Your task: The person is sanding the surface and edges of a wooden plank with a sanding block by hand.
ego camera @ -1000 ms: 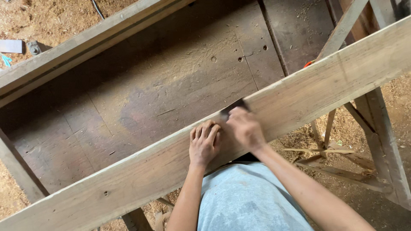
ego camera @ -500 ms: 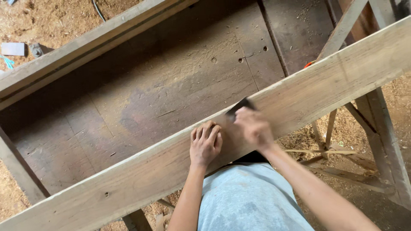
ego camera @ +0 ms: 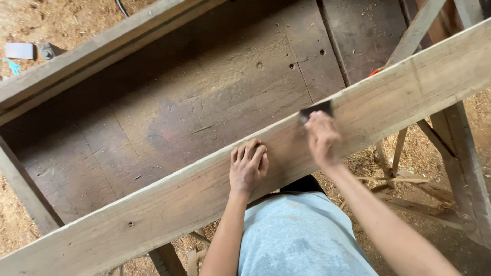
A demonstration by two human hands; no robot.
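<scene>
A: Left hand [ego camera: 248,166]?
B: Pressed flat on the long pale plank [ego camera: 169,202], fingers spread a little and pointing up toward the far edge. Holding nothing.

A: Right hand [ego camera: 322,138]?
B: Also on the plank, just beside the left, nearer the far edge. Closed over a small dark flat piece, maybe sandpaper or a scraper [ego camera: 316,110]; only its upper corner showing past the fingertips. Slightly blurred.

A: And the plank itself?
B: Running slantwise across the whole view, low at left, high at right, over a dark, dusty work surface [ego camera: 204,102]. Knot hole near the lower left end.

A: Around it?
B: Wooden trestle legs [ego camera: 460,158] at right, sawdust on the ground [ego camera: 46,20]. Small pale block [ego camera: 19,50] and a grey object beside it, far upper left, well apart from both hands.
</scene>
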